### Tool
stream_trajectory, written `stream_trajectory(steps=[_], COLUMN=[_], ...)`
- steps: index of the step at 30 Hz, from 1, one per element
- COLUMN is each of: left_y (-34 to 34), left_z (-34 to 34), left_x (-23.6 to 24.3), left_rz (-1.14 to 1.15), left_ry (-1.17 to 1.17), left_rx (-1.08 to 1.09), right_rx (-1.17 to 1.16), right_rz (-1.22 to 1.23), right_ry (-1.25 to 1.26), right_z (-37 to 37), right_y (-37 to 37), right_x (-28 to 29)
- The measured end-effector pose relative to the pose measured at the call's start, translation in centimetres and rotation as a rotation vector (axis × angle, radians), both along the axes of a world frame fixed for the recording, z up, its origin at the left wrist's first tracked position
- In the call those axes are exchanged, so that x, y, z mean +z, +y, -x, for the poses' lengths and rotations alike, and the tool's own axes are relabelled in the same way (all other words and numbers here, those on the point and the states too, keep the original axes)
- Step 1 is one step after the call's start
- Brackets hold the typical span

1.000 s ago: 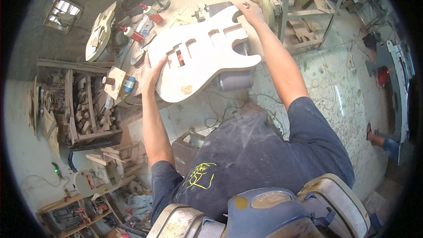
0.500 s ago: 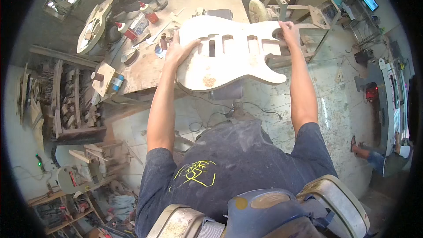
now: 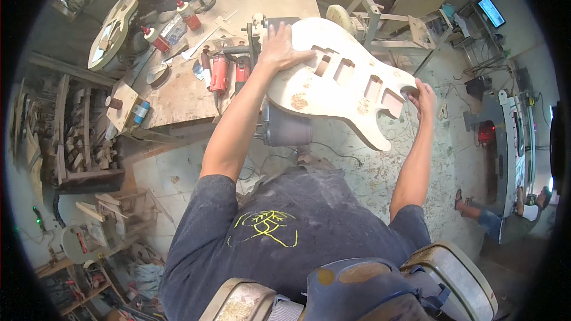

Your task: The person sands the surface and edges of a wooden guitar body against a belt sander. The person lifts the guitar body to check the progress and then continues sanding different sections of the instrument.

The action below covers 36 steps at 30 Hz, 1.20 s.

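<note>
A pale, unfinished wooden electric guitar body (image 3: 351, 62) is held up in front of me, tilted down to the right. Several rectangular pockets are cut through its face, and brownish patches mark the surface. My left hand (image 3: 281, 49) grips the rounded rear end, its thumb over the face and fingers along the edge. At the horned end, my right hand (image 3: 423, 100) is closed around the edge beside the neck cutout. Under the body's left part stands a machine with a dark drum-like surface (image 3: 288, 129), partly hidden by the wood.
On the workbench (image 3: 178, 107) are red power tools (image 3: 219, 74), glue bottles (image 3: 156, 40), and a tape roll (image 3: 157, 75). Another guitar body (image 3: 115, 30) rests at the far left. A wooden rack of offcuts (image 3: 89, 137) stands left. Another person's leg (image 3: 476, 207) shows at right.
The guitar body has swung clockwise, its horned end moving right and lower. Both hands have moved right with it, uncovering the red tools and more of the dark drum-like machine.
</note>
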State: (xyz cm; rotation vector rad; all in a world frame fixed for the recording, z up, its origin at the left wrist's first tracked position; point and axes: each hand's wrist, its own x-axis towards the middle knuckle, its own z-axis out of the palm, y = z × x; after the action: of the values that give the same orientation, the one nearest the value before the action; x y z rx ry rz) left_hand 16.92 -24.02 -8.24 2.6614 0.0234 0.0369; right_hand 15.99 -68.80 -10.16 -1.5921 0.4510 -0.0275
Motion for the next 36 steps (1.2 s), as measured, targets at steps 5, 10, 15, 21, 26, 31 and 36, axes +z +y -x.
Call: stream_trajectory(steps=[5,10,15,21,26,31,36], left_y=[-2.0,-2.1,-0.1,0.2,-2.0,-2.7,-2.4], left_z=[-2.5,-3.4,-4.4,-4.3,-3.5,-2.0,0.3], left_x=[-0.3,-0.1,-0.4,-0.3,-1.3,-1.0,-0.6], left_rz=[0.060,0.139,0.105,0.090,0.074,0.078,0.101], left_ry=[0.024,-0.022,-0.037,-0.024,-0.015,-0.008,-0.012], left_rx=[-0.098,-0.113,-0.086,-0.154,-0.121,-0.080,0.053], right_rx=[0.007,-0.002,0.078,0.103,0.079,0.122,0.178], right_rz=[0.056,0.033,-0.010,-0.069,-0.009,0.022,0.079], right_ry=[0.055,0.075,0.106,0.104,0.103,0.120,0.139], right_z=[0.5,-0.4,-0.6,0.0,-0.6,-2.4,-4.4], right_y=[-2.8,-3.3,-2.8,-3.1,-4.8,-5.6,-3.5], right_x=[-0.5,0.1,0.8,0.5,0.6,0.8,1.4])
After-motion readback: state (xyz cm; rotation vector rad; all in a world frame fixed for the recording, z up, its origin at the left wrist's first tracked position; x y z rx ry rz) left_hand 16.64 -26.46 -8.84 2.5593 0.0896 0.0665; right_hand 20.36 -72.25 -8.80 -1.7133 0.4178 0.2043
